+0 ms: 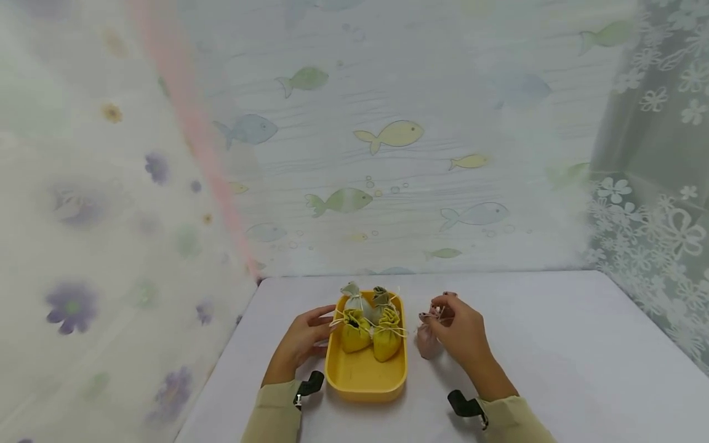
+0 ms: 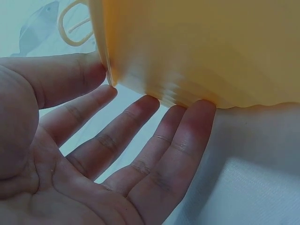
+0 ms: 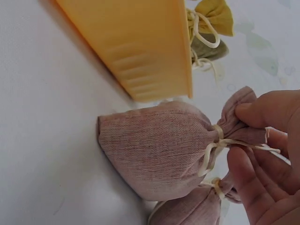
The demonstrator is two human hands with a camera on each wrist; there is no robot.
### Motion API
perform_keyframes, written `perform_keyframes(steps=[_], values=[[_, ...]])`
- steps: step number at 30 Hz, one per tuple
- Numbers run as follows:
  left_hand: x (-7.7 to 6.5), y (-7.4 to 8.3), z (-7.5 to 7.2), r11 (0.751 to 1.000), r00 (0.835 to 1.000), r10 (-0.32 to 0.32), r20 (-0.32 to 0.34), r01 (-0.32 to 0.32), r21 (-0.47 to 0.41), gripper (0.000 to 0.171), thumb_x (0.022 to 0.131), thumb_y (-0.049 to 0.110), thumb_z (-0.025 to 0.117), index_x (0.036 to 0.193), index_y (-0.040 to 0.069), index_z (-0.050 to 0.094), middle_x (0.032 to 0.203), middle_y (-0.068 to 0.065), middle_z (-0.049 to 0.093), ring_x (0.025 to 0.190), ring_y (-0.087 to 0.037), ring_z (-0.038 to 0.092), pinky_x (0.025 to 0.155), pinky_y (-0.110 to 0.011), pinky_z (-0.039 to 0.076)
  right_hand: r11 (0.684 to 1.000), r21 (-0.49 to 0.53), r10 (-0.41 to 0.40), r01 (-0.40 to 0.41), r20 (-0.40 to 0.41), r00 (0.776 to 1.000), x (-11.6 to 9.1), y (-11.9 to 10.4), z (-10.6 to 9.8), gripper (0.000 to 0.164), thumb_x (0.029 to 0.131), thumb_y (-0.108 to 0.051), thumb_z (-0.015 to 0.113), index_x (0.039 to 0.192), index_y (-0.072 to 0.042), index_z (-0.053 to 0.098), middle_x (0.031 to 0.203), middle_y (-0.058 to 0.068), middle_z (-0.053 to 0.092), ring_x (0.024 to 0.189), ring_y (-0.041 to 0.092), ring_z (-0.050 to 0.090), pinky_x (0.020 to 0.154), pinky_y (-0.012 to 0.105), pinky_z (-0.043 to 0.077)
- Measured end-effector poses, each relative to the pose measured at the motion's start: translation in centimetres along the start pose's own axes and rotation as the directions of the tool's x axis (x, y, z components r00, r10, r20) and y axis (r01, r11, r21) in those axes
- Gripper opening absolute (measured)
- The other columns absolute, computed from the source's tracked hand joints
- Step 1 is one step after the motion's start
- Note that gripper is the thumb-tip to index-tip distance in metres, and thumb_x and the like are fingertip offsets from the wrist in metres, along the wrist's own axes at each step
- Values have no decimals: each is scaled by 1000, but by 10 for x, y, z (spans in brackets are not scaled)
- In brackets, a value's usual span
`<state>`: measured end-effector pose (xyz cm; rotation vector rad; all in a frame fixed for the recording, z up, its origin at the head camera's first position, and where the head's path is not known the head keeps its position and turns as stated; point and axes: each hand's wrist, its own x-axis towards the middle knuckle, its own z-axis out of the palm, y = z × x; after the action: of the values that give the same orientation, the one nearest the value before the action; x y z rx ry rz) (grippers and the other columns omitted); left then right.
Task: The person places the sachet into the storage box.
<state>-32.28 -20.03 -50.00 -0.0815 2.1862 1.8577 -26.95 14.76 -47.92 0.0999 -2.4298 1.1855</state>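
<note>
My right hand pinches the gathered neck of a dusty-pink drawstring pouch between thumb and fingers. Cream cord is tied round that neck, and the pouch hangs close over the white table, right of a yellow plastic bin. Behind it lies a second pink pouch, partly hidden. Fingers nearly straight, my left hand touches the bin's left side, its thumb at the rim. Inside the bin stand two yellow pouches, a pale grey pouch and an olive pouch, grouped toward the far end.
The white-covered table reaches back to a fish-print curtain. A flower-print curtain hangs along the left, and a sheer curtain with white flowers on the right. Black camera mounts sit at both wrists.
</note>
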Motion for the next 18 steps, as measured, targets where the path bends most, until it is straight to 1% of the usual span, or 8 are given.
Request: perform_keyframes(steps=[1,3,5,8,9,12,14,18], values=[[0,0,0,1000,1000,2,0,-2,0,67,89,30,82,150,24,55,151,-19,55,110,-27,72,83,-49,64,1000,-3,15,-15,11,1000,0,0,0,34,84,-15,85,115,-12,71,96,2,71,85,15,68,74,26,62],[1,0,0,1000,1000,4,0,-4,1,68,89,30,82,151,24,55,150,-19,55,110,-27,72,83,-49,64,999,-6,35,-35,34,999,0,1,1,43,83,-14,86,123,-10,69,104,6,71,88,17,69,76,27,63],[2,0,0,1000,1000,2,1,-2,2,68,89,29,82,150,24,55,150,-18,56,110,-27,72,82,-48,64,998,-9,56,-56,55,997,0,2,2,46,83,-15,87,125,-8,70,108,8,72,90,19,71,77,30,63],[2,0,-1,1000,1000,-4,-1,4,3,67,89,28,82,150,24,55,150,-18,56,110,-27,72,82,-48,64,996,-10,87,-86,101,991,0,2,2,41,85,-18,86,123,-11,73,111,5,74,94,18,72,80,33,64],[2,0,-1,1000,1000,-5,-2,5,3,67,89,28,82,150,24,55,151,-19,55,110,-27,72,82,-48,64,995,-11,101,-100,115,988,1,2,3,38,85,-20,86,121,-13,74,107,3,75,94,18,72,80,33,64],[2,0,-1,1000,1000,-8,-3,8,0,66,90,26,82,151,24,55,151,-19,55,110,-27,72,82,-48,64,993,-18,115,-114,145,983,1,2,2,31,87,-20,84,117,-15,76,106,0,76,95,17,70,81,34,63],[3,0,-1,1000,1000,-7,-1,7,0,67,90,26,81,151,24,55,151,-19,55,110,-27,72,82,-48,64,994,-26,110,-107,143,984,1,2,2,29,88,-19,83,116,-15,77,106,0,76,94,17,70,79,32,63],[3,0,0,1000,1000,-5,0,5,3,67,90,27,82,151,24,54,151,-18,55,110,-27,72,82,-48,65,997,-49,58,-54,104,993,1,2,0,22,89,-18,82,110,-15,79,105,-1,77,89,14,71,70,21,60]])
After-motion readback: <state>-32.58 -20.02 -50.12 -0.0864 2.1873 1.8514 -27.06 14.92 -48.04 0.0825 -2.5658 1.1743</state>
